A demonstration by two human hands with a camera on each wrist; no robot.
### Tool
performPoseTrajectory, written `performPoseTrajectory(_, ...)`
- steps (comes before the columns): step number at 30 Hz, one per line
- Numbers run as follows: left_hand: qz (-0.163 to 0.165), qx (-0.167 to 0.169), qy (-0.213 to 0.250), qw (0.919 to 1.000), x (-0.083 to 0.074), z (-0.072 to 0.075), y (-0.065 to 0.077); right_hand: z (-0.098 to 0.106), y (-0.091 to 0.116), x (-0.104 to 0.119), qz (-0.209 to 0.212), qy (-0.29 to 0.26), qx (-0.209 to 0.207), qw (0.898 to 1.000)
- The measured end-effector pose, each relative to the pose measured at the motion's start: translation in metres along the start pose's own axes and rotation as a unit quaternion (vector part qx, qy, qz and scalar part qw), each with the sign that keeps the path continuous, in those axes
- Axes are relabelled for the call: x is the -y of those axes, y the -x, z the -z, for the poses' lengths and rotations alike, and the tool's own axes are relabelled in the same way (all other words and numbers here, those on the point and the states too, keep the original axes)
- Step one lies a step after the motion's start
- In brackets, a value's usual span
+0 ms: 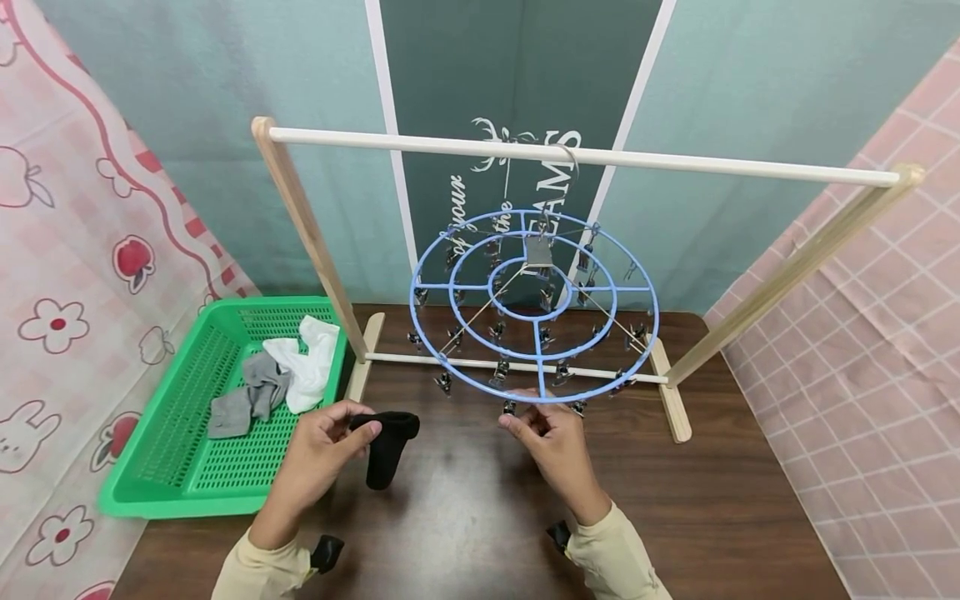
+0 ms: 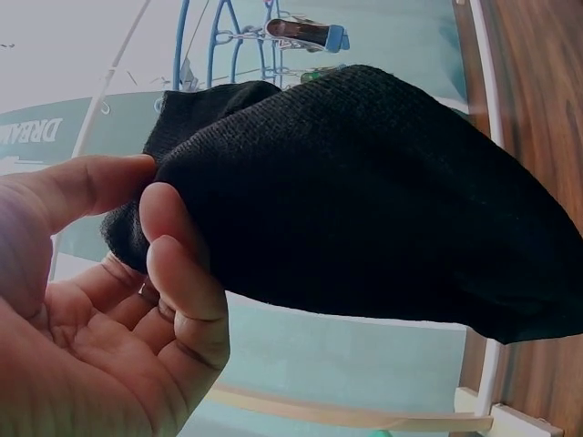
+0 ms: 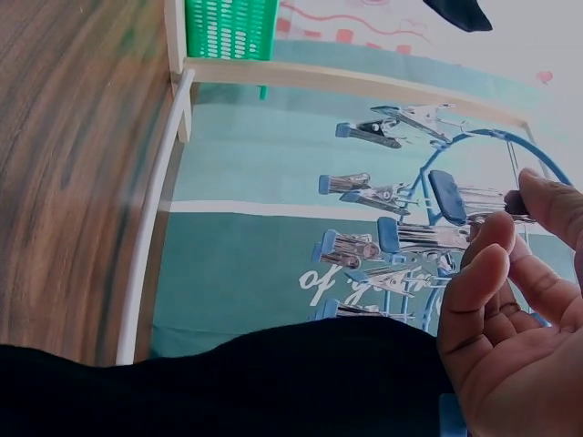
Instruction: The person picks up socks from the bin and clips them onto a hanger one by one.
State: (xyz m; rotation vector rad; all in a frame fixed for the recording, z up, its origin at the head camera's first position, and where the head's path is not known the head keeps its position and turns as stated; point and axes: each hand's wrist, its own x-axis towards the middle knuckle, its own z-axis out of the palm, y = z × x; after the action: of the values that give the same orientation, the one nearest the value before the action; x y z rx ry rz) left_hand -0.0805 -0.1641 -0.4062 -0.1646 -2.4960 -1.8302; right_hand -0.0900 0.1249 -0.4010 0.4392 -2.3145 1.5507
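Observation:
My left hand (image 1: 318,450) pinches a black sock (image 1: 387,450) by its cuff between thumb and fingers. The sock's toe end hangs down in front of the basket side of the table. In the left wrist view the sock (image 2: 364,200) stretches away from the fingertips. At the front rim of a blue round drying hanger (image 1: 480,385), my right hand (image 1: 558,450) pinches a metal clip (image 3: 478,202) with blue tips. Black cloth (image 3: 273,382) crosses the bottom of the right wrist view, a blue clip tip at its end; the hand hides that spot in the head view.
A wooden stand with a white bar (image 1: 450,147) carries the hanger, whose rings hold several metal clips. At left, a green basket (image 1: 123,492) contains grey socks (image 1: 255,392) and white socks (image 1: 311,367). The stand's right foot (image 1: 675,408) rests on the brown table (image 1: 465,533).

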Motion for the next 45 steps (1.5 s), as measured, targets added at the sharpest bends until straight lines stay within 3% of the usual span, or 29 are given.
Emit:
performPoseTrajectory(15, -0.016, 0.031, 0.025, 0.9991, 0.001, -0.004, -0.001, 0.007, 0.002, 0.001, 0.004, 0.032, -0.001, 0.999)
performPoseTrajectory(29, -0.008, 0.072, 0.038, 0.9966, -0.005, -0.021, -0.007, 0.013, 0.005, 0.001, -0.119, -0.052, 0.024, 0.991)
performPoseTrajectory(37, 0.006, 0.089, 0.056, 0.9945, -0.006, -0.028, -0.010, 0.013, 0.005, 0.000, -0.111, -0.080, 0.007, 0.991)
performPoseTrajectory(45, -0.012, 0.105, 0.063, 0.9924, -0.007, -0.039, -0.013, 0.014, 0.005, -0.001, -0.098, -0.092, -0.017, 0.991)
